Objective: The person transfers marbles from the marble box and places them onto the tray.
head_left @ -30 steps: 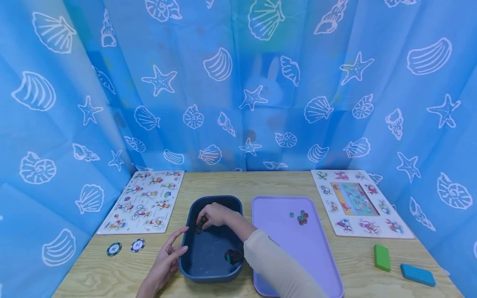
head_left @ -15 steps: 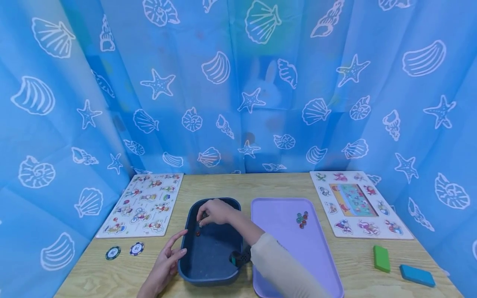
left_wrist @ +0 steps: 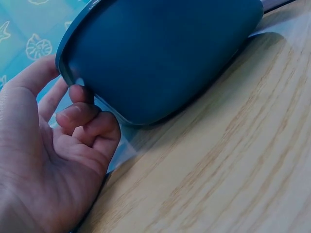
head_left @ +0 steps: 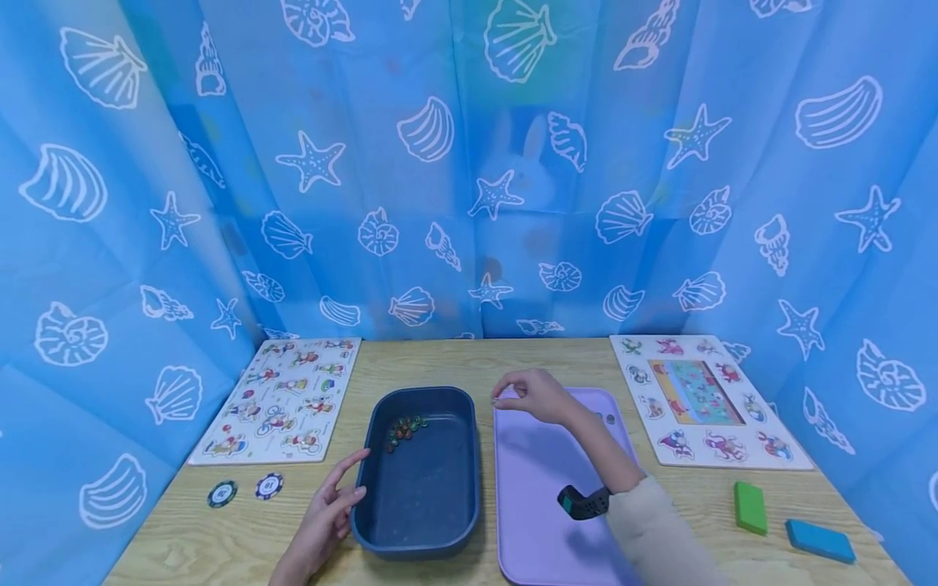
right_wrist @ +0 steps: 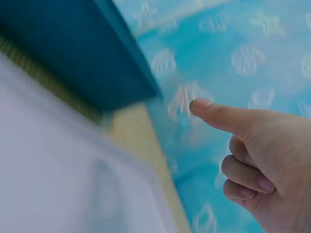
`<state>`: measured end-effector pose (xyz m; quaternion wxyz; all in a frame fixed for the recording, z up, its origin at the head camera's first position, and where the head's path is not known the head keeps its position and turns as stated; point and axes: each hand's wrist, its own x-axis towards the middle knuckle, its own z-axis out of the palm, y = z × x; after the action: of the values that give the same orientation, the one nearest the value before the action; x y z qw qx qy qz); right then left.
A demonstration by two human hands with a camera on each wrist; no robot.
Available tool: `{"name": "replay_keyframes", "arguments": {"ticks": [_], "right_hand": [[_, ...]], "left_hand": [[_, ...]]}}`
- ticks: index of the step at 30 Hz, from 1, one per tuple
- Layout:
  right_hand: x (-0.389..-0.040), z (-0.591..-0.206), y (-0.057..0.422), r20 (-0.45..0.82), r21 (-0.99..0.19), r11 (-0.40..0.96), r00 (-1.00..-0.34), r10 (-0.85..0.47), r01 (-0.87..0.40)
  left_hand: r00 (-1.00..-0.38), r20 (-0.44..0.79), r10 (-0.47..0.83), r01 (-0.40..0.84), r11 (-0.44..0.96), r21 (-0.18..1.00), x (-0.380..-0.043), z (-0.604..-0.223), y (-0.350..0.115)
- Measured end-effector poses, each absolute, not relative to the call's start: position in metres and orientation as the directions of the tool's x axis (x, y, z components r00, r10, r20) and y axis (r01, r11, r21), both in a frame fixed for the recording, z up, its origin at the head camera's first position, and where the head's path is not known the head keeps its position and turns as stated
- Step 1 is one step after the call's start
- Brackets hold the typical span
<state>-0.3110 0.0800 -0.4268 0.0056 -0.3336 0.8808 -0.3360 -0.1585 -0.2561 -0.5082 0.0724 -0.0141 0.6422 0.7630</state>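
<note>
Right hand hung over lilac rectangular tray

Its thumb and forefinger drew close together above the tray's far left corner, the other fingers curled; whether anything was pinched between the tips could not be told. The left hand rested against the outer wall of a deep, dark-blue rectangular bin, its fingers relaxed and touching the side without wrapping round it. Small green and reddish-brown glassy marbles lay clustered in the bin's far left corner. Near the right wrist, a dark round piece showed on the tray. Two round patterned chips lay left of the bin on the pale wood-grain bench.
</note>
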Motion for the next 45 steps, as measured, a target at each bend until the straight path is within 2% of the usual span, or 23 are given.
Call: {"name": "replay_keyframes", "arguments": {"ticks": [7, 15, 22, 26, 29, 34, 39, 45], "right_hand": [[-0.309, -0.461, 0.138, 0.152, -0.588, 0.656, -0.861, -0.485, -0.473], [-0.31, -0.483, 0.162, 0.164, -0.52, 0.697, -0.858, -0.486, -0.494], [-0.308, -0.481, 0.159, 0.134, -0.507, 0.729, -0.877, -0.462, -0.461], [-0.305, -0.463, 0.139, 0.152, -0.534, 0.706, -0.874, -0.461, -0.465], [-0.302, -0.445, 0.114, 0.182, -0.549, 0.665, -0.848, -0.497, -0.507], [-0.3, -0.418, 0.06, 0.221, -0.509, 0.595, -0.763, -0.607, -0.621], [-0.298, -0.41, 0.006, 0.16, -0.461, 0.565, -0.69, -0.706, -0.684], [-0.296, -0.412, -0.04, 0.098, -0.426, 0.558, -0.649, -0.754, -0.712]], "left_hand": [[-0.979, -0.162, 0.126, -0.184, -0.19, 0.964, -0.158, -0.504, -0.258], [-0.97, -0.196, 0.142, -0.223, -0.205, 0.953, -0.158, -0.501, -0.259], [-0.973, -0.204, 0.107, -0.22, -0.172, 0.96, -0.159, -0.498, -0.256], [-0.973, -0.206, 0.105, -0.221, -0.167, 0.961, -0.159, -0.498, -0.256], [-0.973, -0.202, 0.113, -0.219, -0.177, 0.959, -0.158, -0.499, -0.256], [-0.976, -0.184, 0.118, -0.202, -0.169, 0.965, -0.159, -0.501, -0.256], [-0.977, -0.193, 0.094, -0.204, -0.138, 0.969, -0.16, -0.501, -0.257], [-0.978, -0.178, 0.112, -0.192, -0.133, 0.972, -0.158, -0.503, -0.257]]}}
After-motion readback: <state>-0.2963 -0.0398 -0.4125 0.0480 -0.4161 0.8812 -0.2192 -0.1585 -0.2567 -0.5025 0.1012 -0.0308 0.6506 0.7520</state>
